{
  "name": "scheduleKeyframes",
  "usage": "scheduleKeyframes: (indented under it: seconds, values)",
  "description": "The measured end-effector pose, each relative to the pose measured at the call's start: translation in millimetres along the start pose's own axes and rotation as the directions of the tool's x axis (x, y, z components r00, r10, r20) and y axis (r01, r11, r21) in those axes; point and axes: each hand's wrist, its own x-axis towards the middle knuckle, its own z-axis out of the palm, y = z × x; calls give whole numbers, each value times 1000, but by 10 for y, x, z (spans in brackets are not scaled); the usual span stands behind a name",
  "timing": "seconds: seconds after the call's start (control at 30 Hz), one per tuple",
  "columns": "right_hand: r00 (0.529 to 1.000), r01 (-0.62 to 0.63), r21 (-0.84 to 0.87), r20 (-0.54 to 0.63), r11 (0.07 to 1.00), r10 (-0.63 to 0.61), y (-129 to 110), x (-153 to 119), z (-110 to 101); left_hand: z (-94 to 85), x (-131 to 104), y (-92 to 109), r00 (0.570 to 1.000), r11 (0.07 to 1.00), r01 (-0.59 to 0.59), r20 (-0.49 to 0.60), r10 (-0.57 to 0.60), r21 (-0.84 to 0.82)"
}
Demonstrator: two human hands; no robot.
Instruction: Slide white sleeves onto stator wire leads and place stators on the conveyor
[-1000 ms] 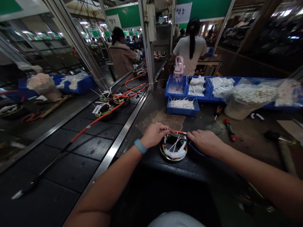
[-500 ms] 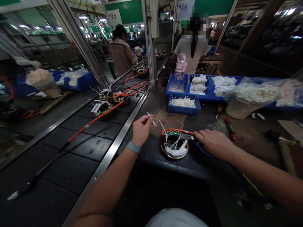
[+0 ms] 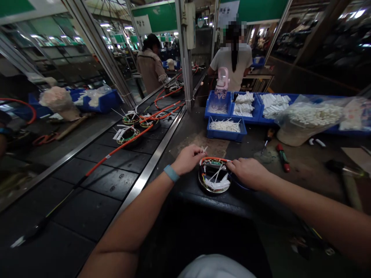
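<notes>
A wound motor stator ring (image 3: pixel 215 190) lies on the bench before me, with coloured wires, thick white sleeves and thin white strips across its opening. An orange sleeved cable (image 3: pixel 214 158) curves along its far rim. My left hand (image 3: pixel 191 157) is pinched on a few thin white tubes (image 3: pixel 204 149) at the ring's far left edge. At the right edge, my right hand (image 3: pixel 247 172) is closed around what look like blue-handled scissors (image 3: pixel 242 186). The fingers hide most of this tool; a silvery part shows inside the ring.
Blue bins (image 3: pixel 208 112) of white tubes stand behind, with a small blue tray (image 3: pixel 226 135) in front. A screwdriver (image 3: pixel 269 136), a red-and-green tool (image 3: pixel 282 157) and a plastic bag (image 3: pixel 307 116) lie right. A conveyor (image 3: pixel 107 181) carrying more stators (image 3: pixel 127 135) runs left. Two people work beyond.
My left hand has moved right and slightly down to the ring with the thin white tubes. My right hand has shifted left, bringing the tool further over the ring.
</notes>
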Motion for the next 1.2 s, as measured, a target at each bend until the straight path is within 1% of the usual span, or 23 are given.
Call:
scheduleKeyframes:
  seconds: [0.03, 0.1, 0.17, 0.2, 0.27, 0.33, 0.37, 0.4, 0.43, 0.47, 0.5, 0.53, 0.57, 0.63, 0.7, 0.73, 0.77, 0.8, 0.87, 0.97, 1.1, 1.2]
  values:
    - [1000, -16, 4, 5, 1000, 16, -20, -9, 7, 21, -18, -31, 998, 1000, 19, -52, -19, -12]
    - [999, -43, 4, 10, 999, 43, -59, -13, 14, 75, -62, -87, 987, 993, 95, -122, -103, -74]
    - [998, -55, -2, 12, 998, 55, -81, -4, 16, 127, -102, -129, 971, 971, 172, -140, -196, -165]
    - [998, -57, -6, 14, 998, 57, -81, -1, 17, 146, -116, -143, 963, 957, 193, -144, -226, -217]
    - [998, -65, -13, 18, 998, 65, -48, -20, 33, 152, -133, -160, 946, 922, 199, -179, -269, -332]
    - [997, -81, -15, 17, 997, 81, 24, -103, 73, 113, -142, -158, 915, 881, 192, -246, -321, -433]
    - [996, -87, -10, 13, 996, 87, 66, -173, 102, 82, -149, -148, 902, 864, 193, -261, -343, -465]
    - [996, -91, 0, 4, 996, 91, 107, -261, 133, 48, -159, -129, 904, 852, 203, -241, -352, -483]
    - [996, -92, 14, -10, 996, 92, 139, -361, 163, 18, -172, -101, 923, 846, 222, -176, -343, -484]
    - [996, -87, 32, -27, 996, 88, 160, -465, 189, -5, -184, -64, 947, 849, 244, -73, -313, -469]
    - [996, -79, 50, -42, 996, 81, 166, -566, 205, -16, -192, -18, 962, 860, 263, 58, -265, -437]
    - [996, -69, 68, -54, 995, 73, 157, -653, 212, -14, -193, 34, 960, 878, 269, 188, -209, -396]
    - [996, -62, 86, -59, 994, 67, 133, -720, 207, 1, -184, 89, 941, 899, 261, 300, -156, -352]
    - [997, -50, 125, -45, 991, 56, 58, -778, 167, 57, -134, 193, 887, 940, 216, 455, -76, -265]
    - [999, -45, 158, -18, 986, 48, -27, -740, 106, 119, -59, 270, 838, 958, 195, 544, -51, -211]
    - [999, -38, 169, -9, 985, 40, -65, -697, 76, 143, -22, 294, 819, 959, 201, 571, -53, -199]
    - [1000, -25, 174, -7, 984, 27, -98, -648, 52, 158, 7, 309, 811, 959, 209, 582, -60, -192]
    - [1000, -10, 175, -10, 985, 11, -125, -599, 35, 165, 26, 315, 815, 957, 215, 575, -67, -193]
    - [1000, 21, 170, -20, 985, -18, -168, -520, 33, 156, 27, 307, 842, 954, 219, 534, -79, -203]
    - [999, 34, 155, -32, 987, -29, -213, -465, 101, 122, -39, 275, 876, 937, 254, 468, -117, -240]
    - [998, 44, 155, -42, 987, -38, -243, -467, 200, 68, -128, 230, 905, 894, 311, 388, -176, -322]
    - [999, 25, 199, -25, 980, -20, -197, -528, 241, 12, -173, 158, 923, 850, 336, 321, -211, -407]
